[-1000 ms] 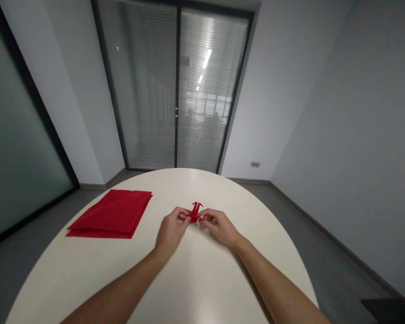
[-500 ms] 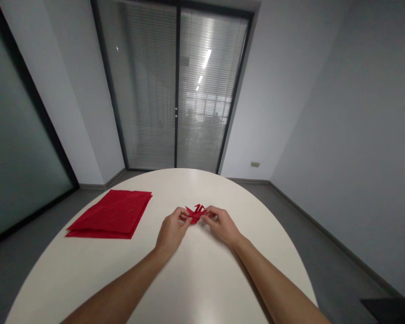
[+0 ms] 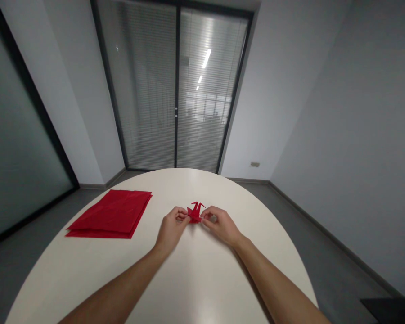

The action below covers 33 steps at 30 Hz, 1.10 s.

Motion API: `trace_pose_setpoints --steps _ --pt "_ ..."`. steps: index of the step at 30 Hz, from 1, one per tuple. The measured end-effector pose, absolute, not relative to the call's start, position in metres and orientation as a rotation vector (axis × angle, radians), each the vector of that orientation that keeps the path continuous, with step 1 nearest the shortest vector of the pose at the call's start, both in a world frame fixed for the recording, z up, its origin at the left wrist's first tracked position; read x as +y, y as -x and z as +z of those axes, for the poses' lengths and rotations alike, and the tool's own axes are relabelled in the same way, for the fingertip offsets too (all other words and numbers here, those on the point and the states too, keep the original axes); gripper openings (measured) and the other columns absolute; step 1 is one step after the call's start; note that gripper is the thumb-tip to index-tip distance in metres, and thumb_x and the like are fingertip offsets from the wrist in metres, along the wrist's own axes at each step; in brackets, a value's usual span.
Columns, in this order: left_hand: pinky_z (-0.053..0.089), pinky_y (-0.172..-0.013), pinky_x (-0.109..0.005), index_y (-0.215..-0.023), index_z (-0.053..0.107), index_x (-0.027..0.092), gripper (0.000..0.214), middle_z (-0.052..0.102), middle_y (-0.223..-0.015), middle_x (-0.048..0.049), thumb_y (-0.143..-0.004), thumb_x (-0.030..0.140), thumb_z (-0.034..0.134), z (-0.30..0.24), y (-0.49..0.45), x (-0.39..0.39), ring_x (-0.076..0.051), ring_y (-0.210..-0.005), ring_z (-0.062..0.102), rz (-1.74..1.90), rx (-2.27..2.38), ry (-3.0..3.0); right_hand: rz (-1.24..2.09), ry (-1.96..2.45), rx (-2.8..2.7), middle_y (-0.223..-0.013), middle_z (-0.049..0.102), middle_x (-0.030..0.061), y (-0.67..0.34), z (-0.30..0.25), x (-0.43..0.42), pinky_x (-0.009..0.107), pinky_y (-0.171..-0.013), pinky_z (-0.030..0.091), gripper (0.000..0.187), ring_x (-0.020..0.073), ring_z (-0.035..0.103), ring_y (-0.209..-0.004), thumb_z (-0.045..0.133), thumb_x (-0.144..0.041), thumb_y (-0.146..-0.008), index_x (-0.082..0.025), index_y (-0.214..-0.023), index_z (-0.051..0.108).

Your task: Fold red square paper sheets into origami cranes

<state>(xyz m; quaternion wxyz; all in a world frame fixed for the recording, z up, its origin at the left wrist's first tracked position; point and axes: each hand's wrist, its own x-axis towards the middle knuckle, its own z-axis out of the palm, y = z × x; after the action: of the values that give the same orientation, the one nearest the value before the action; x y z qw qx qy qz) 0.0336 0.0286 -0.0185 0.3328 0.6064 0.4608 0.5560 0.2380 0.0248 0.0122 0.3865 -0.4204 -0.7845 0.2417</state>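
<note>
A small folded red paper figure (image 3: 195,215), shaped like an origami crane, is between my two hands above the table. Two thin points stick up from it, their tips bent outward to either side. My left hand (image 3: 173,227) pinches its left edge between thumb and fingers. On the other side my right hand (image 3: 222,225) pinches the lower right corner with thumb and forefinger, the remaining fingers curled. Fingertips cover small parts of the paper at both edges.
Larger red paper sheets (image 3: 113,213) lie stacked on the left of the round white table (image 3: 195,279). Beyond the table's far edge stand glazed doors with blinds (image 3: 151,99). A dark object (image 3: 391,310) shows at the lower right corner.
The red paper figure has tipped, so its two points now stand higher and wider apart and more of its body shows. Both hands stay nearly in place.
</note>
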Motion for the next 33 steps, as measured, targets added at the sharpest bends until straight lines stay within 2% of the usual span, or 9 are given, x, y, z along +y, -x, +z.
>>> trace_pose_setpoints --steps 6,9,13,16,19,22,26,29,33 --pt "0.052 -0.069 -0.027 -0.085 0.064 0.020 0.010 0.071 -0.082 -0.0025 -0.080 0.028 0.066 -0.014 -0.032 0.024 -0.019 -0.078 0.068 1.426 1.223 -1.668 0.612 1.122 -1.860 -0.080 0.065 0.0007 -0.241 0.012 0.026 0.028 -0.069 0.045 0.005 0.0167 0.060 -0.076 0.060 -0.026 -0.087 -0.021 -0.088 0.058" --pt "0.052 -0.067 -0.027 -0.086 0.065 0.020 0.007 0.071 -0.083 -0.0022 -0.082 0.026 0.063 -0.011 -0.033 0.020 -0.018 -0.075 0.068 1.382 1.214 -1.744 0.649 1.144 -1.794 -0.077 0.064 0.0006 -0.241 0.013 0.027 0.027 -0.066 0.044 0.015 0.0167 0.059 -0.073 0.058 -0.035 -0.091 -0.021 -0.089 0.058" --pt "0.051 -0.067 -0.027 -0.086 0.064 0.022 0.005 0.071 -0.083 -0.0016 -0.082 0.023 0.062 -0.008 -0.032 0.018 -0.018 -0.073 0.067 1.389 1.237 -1.843 0.674 1.130 -1.858 -0.072 0.065 0.0014 -0.239 0.020 0.024 0.028 -0.064 0.044 0.024 0.0166 0.059 -0.068 0.061 -0.042 -0.090 -0.020 -0.079 0.061" --pt "0.050 -0.067 -0.027 -0.084 0.063 0.022 0.003 0.071 -0.081 -0.0011 -0.082 0.022 0.062 -0.007 -0.031 0.018 -0.018 -0.074 0.067 1.411 1.286 -1.865 0.547 1.094 -2.009 -0.074 0.067 0.0009 -0.236 0.027 0.018 0.029 -0.067 0.044 0.019 0.0168 0.059 -0.067 0.071 -0.039 -0.084 -0.021 -0.082 0.065" --pt "0.050 -0.067 -0.027 -0.083 0.061 0.022 0.002 0.070 -0.079 -0.0002 -0.082 0.023 0.062 -0.006 -0.029 0.017 -0.018 -0.071 0.067 1.406 1.320 -1.869 0.341 1.070 -2.185 -0.080 0.071 0.0012 -0.232 0.032 0.013 0.033 -0.077 0.043 0.015 0.0175 0.062 -0.070 0.075 -0.034 -0.080 -0.023 -0.088 0.068" --pt "0.050 -0.066 -0.026 -0.084 0.060 0.023 0.003 0.070 -0.078 0.0011 -0.083 0.025 0.062 -0.005 -0.029 0.016 -0.017 -0.068 0.068 1.386 1.336 -1.881 0.208 1.072 -2.290 -0.086 0.073 0.0026 -0.229 0.034 0.011 0.034 -0.082 0.041 0.008 0.0176 0.064 -0.073 0.069 -0.024 -0.084 -0.024 -0.091 0.070" --pt "0.052 -0.066 -0.026 -0.084 0.059 0.023 0.004 0.070 -0.079 0.0008 -0.083 0.025 0.063 -0.008 -0.031 0.018 -0.017 -0.070 0.069 1.383 1.324 -1.837 0.074 1.099 -2.286 -0.091 0.072 0.0047 -0.230 0.034 0.013 0.033 -0.081 0.039 0.016 0.0188 0.064 -0.078 0.061 -0.014 -0.084 -0.024 -0.094 0.069" --pt "0.053 -0.067 -0.027 -0.084 0.058 0.022 0.007 0.070 -0.080 -0.0005 -0.082 0.026 0.063 -0.014 -0.032 0.023 -0.018 -0.073 0.070 1.420 1.279 -1.728 0.168 1.207 -2.145 -0.090 0.069 0.0027 -0.230 0.028 0.015 0.031 -0.073 0.040 0.019 0.0179 0.061 -0.073 0.066 -0.020 -0.081 -0.025 -0.099 0.063" --pt "0.053 -0.070 -0.027 -0.085 0.055 0.020 0.017 0.069 -0.081 -0.0015 -0.080 0.032 0.067 -0.020 -0.034 0.029 -0.018 -0.076 0.070 1.491 1.188 -1.532 0.606 1.283 -1.861 -0.078 0.064 -0.0022 -0.226 0.010 0.020 0.028 -0.062 0.041 0.027 0.0164 0.057 -0.065 0.072 -0.033 -0.078 -0.025 -0.094 0.052"
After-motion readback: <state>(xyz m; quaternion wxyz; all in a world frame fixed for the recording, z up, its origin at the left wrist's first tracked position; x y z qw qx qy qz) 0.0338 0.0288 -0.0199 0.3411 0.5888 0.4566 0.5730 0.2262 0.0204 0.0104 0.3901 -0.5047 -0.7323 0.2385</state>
